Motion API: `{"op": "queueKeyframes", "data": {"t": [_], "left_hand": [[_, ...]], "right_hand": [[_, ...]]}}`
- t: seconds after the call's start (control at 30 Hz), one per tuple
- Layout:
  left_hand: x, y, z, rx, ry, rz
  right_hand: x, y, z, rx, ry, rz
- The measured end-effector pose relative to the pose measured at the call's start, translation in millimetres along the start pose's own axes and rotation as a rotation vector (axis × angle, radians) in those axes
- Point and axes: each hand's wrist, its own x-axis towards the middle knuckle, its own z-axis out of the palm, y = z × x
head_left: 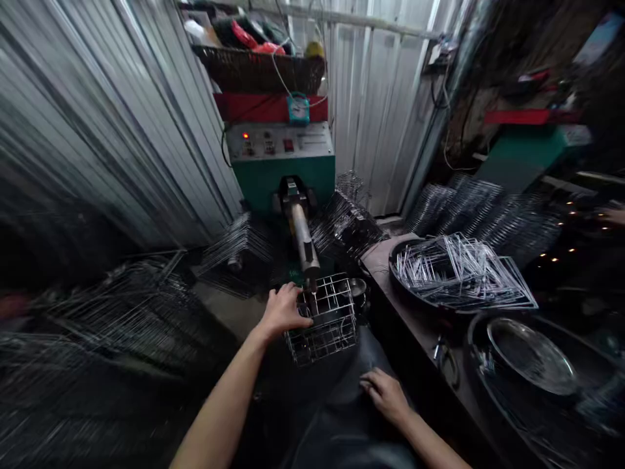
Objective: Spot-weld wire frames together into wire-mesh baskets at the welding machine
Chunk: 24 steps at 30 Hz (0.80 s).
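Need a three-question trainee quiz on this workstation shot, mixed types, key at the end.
1. Which hand touches the wire basket in front of the person?
A) left
B) right
C) both
D) neither

2. True or false: the lit lamp on the green machine glows red.

3. Fill in: of the two dark tubs on the right, the farther tub holds a heap of wire ____.

Key:
1. A: the left hand is on the basket's side; the right hand is apart from it.
2. True.
3. frames.
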Motion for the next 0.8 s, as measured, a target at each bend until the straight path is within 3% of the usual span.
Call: {"op": "queueKeyframes", "data": {"t": [0.2, 0.37, 0.5, 0.57, 0.67, 0.8], "left_hand": [[-14, 7, 5.0, 0.081, 0.127, 0.073], [-13, 10, 2.6, 0.076, 0.143, 0.069], [-13, 7, 0.8, 0.057, 0.094, 0.06], [-12, 3, -2.1, 0.019, 0.047, 0.07], [-4, -6, -11.8, -0.11, -0.026, 0.046], [20, -15, -28.1, -0.138, -0.049, -0.038]], "right_hand": [[-9, -5, -6, 0.031, 0.023, 0.001], [-11, -11, -10, 0.031, 0.038, 0.012], [2, -24, -39, 0.019, 0.095, -0.033], [22, -38, -66, -0.007, 0.146, -0.1], [75, -68, -111, -0.126, 0.195, -0.188], [168, -114, -144, -0.47, 0.084, -0.231]]}}
